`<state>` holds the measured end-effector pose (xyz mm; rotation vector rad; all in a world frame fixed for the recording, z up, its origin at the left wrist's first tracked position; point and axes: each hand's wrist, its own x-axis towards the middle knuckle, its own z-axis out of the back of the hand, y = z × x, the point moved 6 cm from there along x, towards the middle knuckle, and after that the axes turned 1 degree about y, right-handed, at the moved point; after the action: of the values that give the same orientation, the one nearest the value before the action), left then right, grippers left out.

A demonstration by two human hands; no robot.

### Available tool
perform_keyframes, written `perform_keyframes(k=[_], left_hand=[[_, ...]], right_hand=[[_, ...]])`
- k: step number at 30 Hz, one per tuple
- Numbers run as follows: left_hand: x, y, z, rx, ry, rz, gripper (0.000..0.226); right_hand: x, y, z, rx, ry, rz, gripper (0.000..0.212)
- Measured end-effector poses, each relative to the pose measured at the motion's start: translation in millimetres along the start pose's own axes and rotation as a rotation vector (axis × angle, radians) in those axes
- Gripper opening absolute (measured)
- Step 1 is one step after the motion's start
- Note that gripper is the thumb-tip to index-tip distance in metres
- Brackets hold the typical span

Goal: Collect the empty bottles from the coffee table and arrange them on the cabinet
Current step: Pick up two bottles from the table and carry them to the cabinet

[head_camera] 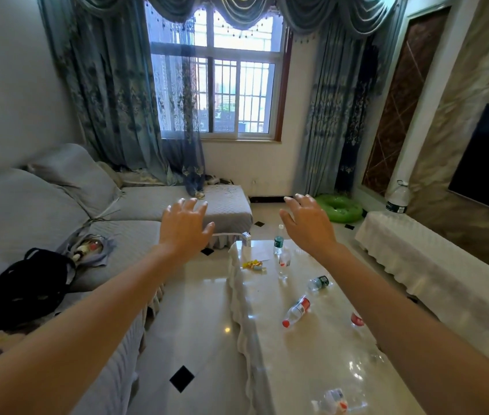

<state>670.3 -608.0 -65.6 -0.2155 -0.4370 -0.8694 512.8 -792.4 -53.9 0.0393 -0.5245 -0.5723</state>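
Hands: the left hand (184,227) and right hand (307,223) are both raised with fingers spread, grasping nothing, above the far end of the glossy cream marble-look coffee table (321,339)
Risk of rolling: the lying clear plastic bottle with red cap and red label (296,311) and the lying clear bottle with dark green label (318,283) rest on a slick top — a glancing touch could likely send them off the edge
Risk of toppling: the upright clear bottle with green label (279,241) at 12 o'clock stands close to a small clear upright bottle (283,263); reaching for one may knock the other
Bottle look: thin, light, seemingly empty — a crushed one (334,399) lies at 6 o'clock
Destination: the long low cabinet under a white lace cover (416,256) at 3 o'clock, a large water jug (398,197) at its far end
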Motion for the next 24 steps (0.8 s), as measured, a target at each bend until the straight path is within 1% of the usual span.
perform_keyframes(k=[7,13,18,24], left_hand=[[72,15,-59,-0.018,0.022,0.035,0.057],[133,44,-116,-0.034,0.065,0.039,0.058],[196,76,-158,-0.051,0.072,-0.002,0.059],[264,103,-195,-0.073,0.074,-0.080,0.058]], right_hand=[[74,-25,-59,-0.003,0.052,-0.005,0.046],[137,-26,-119,-0.009,0.091,-0.032,0.047],[199,-14,-166,-0.025,0.091,-0.062,0.047],[258,-6,-203,-0.031,0.077,-0.143,0.047]])
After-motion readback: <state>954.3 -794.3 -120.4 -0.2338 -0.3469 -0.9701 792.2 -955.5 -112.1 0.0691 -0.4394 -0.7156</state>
